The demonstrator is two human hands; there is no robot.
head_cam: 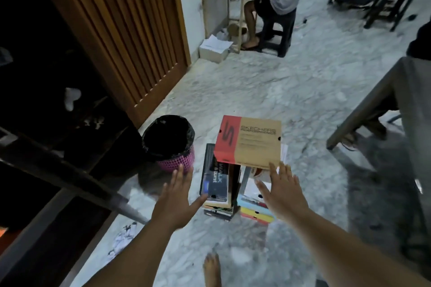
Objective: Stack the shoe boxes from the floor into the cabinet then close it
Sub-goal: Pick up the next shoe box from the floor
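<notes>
On floor by bin (169, 144): both hands, left hand (177, 200) & right hand (283, 196), open, empty, nearing top box (249, 141); uneven box stack (219, 193) may topple if nudged.

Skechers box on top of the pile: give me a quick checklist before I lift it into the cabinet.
1. Both hands free: ok; left hand and right hand are open and empty.
2. Skechers box on top, lid shut: ok.
3. Grip made: not ok; right fingertips are at its near edge, left hand apart.
4. Pile beneath steady: cannot tell; boxes sit askew.
5. Cabinet open: ok; free space inside: cannot tell, too dark.
6. Path left: not ok; pink bin stands beside the pile.
</notes>
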